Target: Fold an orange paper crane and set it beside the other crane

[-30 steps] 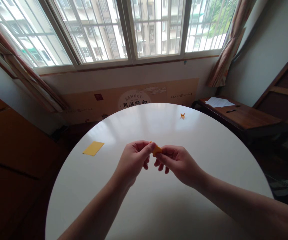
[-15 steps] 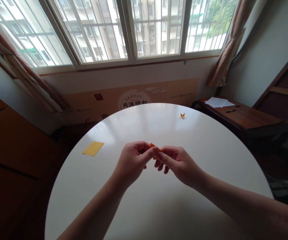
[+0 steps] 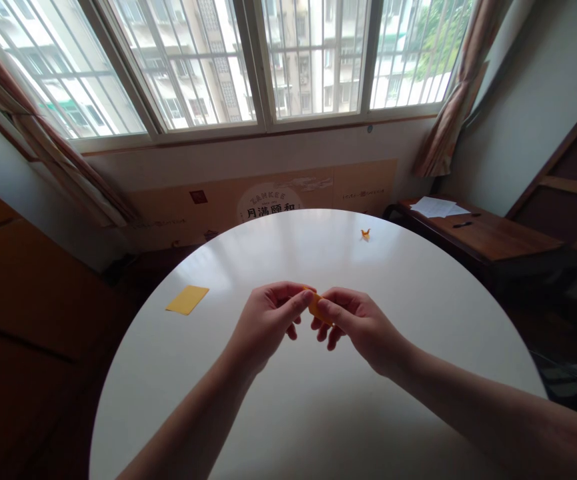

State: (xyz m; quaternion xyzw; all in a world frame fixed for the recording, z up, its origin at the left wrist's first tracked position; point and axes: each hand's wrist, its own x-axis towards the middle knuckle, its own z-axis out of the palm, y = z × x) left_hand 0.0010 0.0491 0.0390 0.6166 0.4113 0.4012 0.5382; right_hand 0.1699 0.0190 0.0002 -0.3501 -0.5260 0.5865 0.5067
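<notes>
A small folded piece of orange paper is pinched between my two hands above the middle of the white round table. My left hand grips its upper left end between thumb and forefinger. On the lower right part, my right hand presses its thumb on top, with the fingers curled beneath. The fingers cover much of the paper, so its full folded shape is hidden.
A yellow paper square lies at the table's left. Near the far right edge stands a small orange folded-paper figure. Beyond, a wooden side table bears white sheets and a dark pen-like object.
My right thumb has slid slightly right and down, and my left thumb sits a little higher. More of the orange paper shows between the thumbs.
</notes>
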